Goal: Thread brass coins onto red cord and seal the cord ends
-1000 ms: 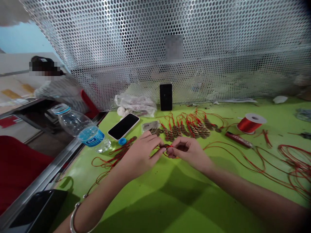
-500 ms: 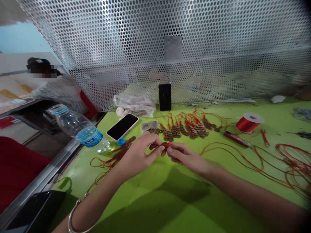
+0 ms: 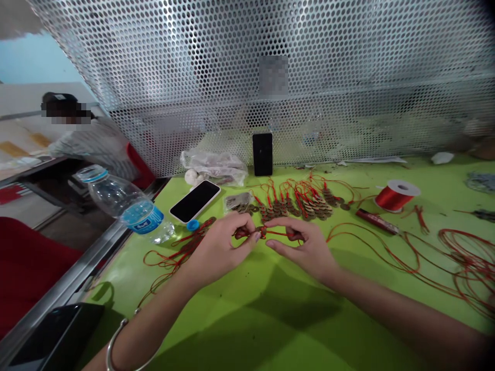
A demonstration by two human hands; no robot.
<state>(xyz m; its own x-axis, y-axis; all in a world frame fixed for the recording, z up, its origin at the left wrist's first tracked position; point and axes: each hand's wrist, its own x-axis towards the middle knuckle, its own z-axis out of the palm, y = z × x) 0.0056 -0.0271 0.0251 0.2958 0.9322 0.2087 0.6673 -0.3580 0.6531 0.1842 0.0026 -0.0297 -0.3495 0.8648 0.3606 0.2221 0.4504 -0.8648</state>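
Note:
My left hand (image 3: 218, 245) pinches a small coin string (image 3: 261, 232) between thumb and fingers, above the green table. From it a red cord (image 3: 279, 234) stretches across to my right hand (image 3: 311, 252). There the thumb and index finger are spread apart, while the other fingers curl round the cord. Behind my hands lies a row of finished-looking coin strings (image 3: 313, 205) with red knots and loops. More red-corded coin strings (image 3: 185, 250) lie beside my left forearm. The coins in my left hand are partly hidden by its fingers.
On the left lean a water bottle (image 3: 135, 211) and a flat phone (image 3: 195, 201); another phone (image 3: 262, 154) stands against the perforated metal screen (image 3: 232, 77). To the right are a red ribbon spool (image 3: 395, 196), a dark red tube (image 3: 377, 221) and tangled cord (image 3: 469, 257). A person (image 3: 93, 141) sits far left.
My right hand has drawn slightly right from the coins. Its thumb and index finger have spread apart, and the cord now shows between the hands. My left hand stays nearly still.

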